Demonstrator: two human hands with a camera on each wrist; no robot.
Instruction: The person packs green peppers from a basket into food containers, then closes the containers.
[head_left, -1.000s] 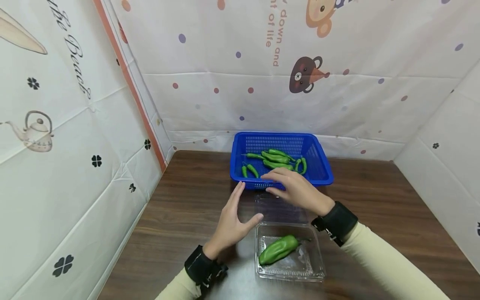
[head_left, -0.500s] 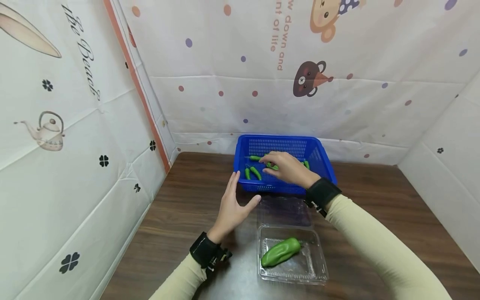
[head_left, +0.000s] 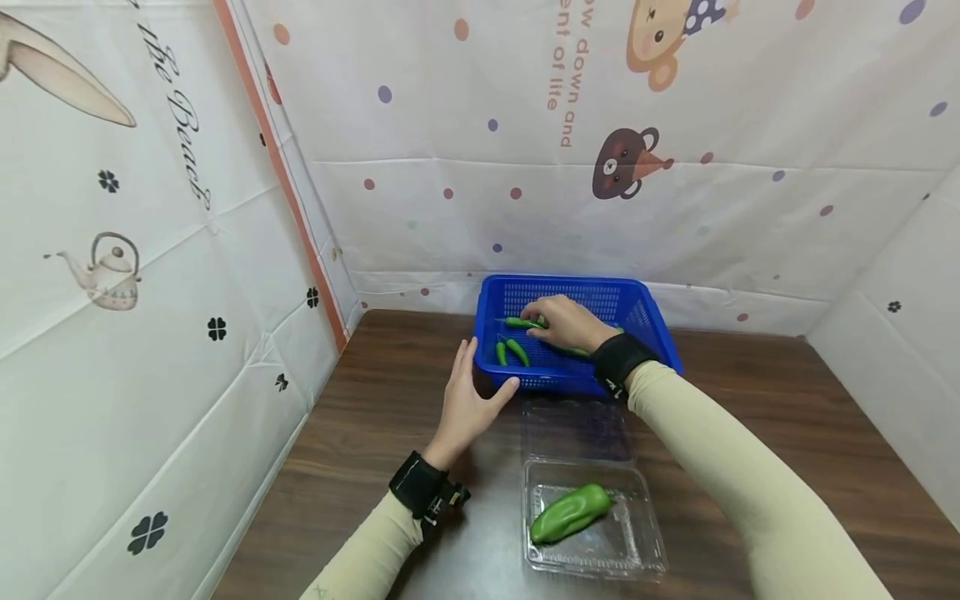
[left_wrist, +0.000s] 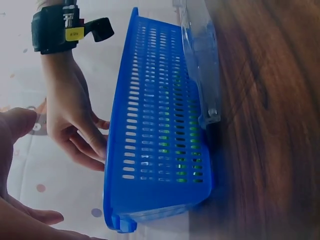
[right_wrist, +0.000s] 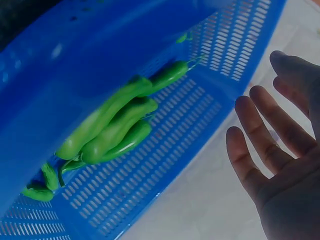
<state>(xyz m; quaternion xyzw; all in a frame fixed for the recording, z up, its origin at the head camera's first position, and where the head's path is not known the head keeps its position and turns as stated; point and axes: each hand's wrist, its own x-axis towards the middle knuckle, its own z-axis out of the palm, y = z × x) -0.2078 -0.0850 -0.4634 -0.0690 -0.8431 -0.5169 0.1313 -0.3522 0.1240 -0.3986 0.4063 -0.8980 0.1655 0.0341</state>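
Note:
My right hand reaches into the blue plastic basket, over several green peppers. In the right wrist view its fingers are bent a little, with nothing between them and the thumb. Two small green chillies lie near the basket's left front corner. Fingers spread, my left hand is beside that corner and holds nothing; whether its fingertips touch the rim I cannot tell. One large green pepper lies inside a clear plastic box nearer to me. My right hand hides part of the peppers in the head view.
The clear lid is folded back flat between box and basket. All stand on a dark wooden table. Printed white cloth hangs behind the table and along its left and right sides.
My right hand has moved from above the basket's front rim forward and down among the peppers. My left hand stays spread by the left corner. The view has shifted slightly.

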